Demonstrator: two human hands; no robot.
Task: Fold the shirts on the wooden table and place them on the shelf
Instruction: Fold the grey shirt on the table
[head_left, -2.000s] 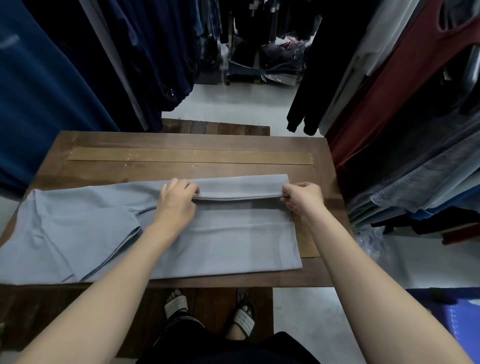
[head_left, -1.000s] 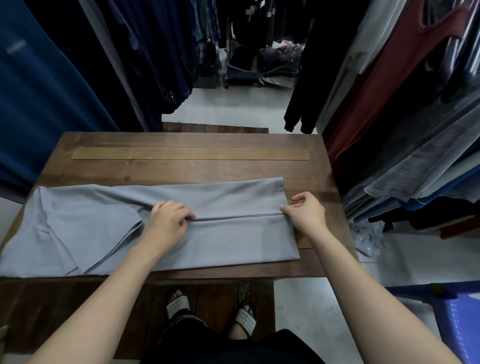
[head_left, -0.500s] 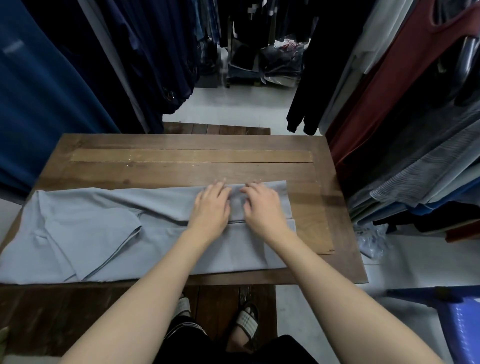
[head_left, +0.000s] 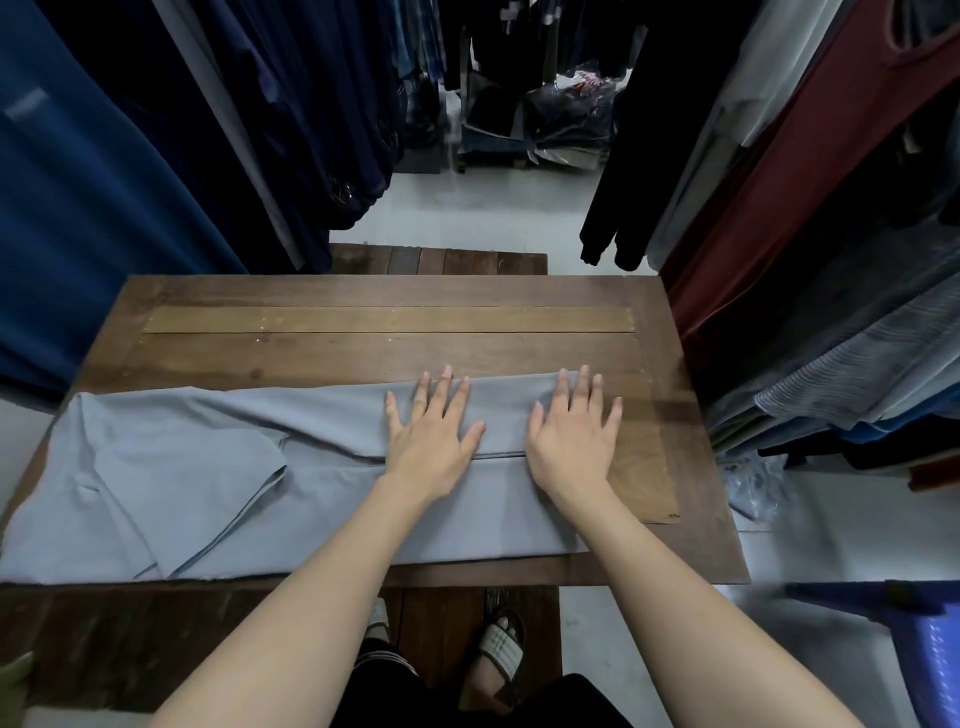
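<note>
I have both palms flat on the grey shirt (head_left: 218, 467), which lies across the lower half of the wooden tabletop (head_left: 384, 353). My left hand (head_left: 434, 434) and right hand (head_left: 574, 434) sit side by side at centre frame, fingers straight and spread, pressing the folded-over upper flap and gripping nothing.

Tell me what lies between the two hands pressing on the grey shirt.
Head view: between the left hand and right hand lies only the grey shirt, its folded-over flap edge running across the gap.
</note>
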